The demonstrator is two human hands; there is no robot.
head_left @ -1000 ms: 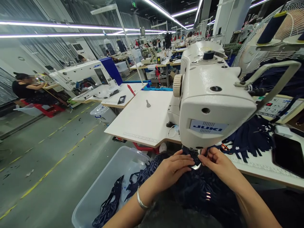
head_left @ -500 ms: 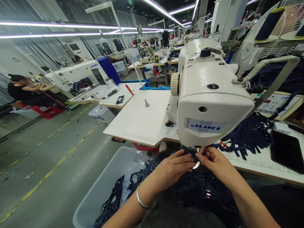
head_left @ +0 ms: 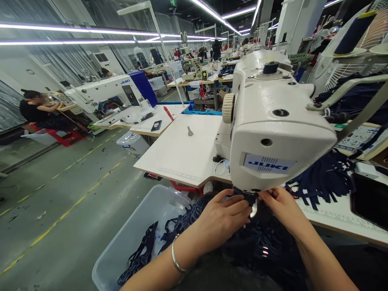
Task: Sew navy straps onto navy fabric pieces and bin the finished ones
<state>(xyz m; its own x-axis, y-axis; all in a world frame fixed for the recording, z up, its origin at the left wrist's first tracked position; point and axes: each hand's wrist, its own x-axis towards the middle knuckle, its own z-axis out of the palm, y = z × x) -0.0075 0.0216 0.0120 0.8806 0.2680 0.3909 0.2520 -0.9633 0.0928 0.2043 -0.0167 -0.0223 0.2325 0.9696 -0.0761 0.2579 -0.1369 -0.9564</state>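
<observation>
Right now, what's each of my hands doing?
Left hand: fingers spread flat on navy fabric at the sewing machine.
Right hand: fingertips drawn together by the fabric; exact grip can't be told.

Left hand now more arched, its fingers slightly farther from the right hand.

Strip lights run beneath a dark ceiling, above rows of worktables stretching back. Grey curtains line the left wall. The green-grey floor bears yellow lines; a pale pillar and a white fan stand at right.
</observation>
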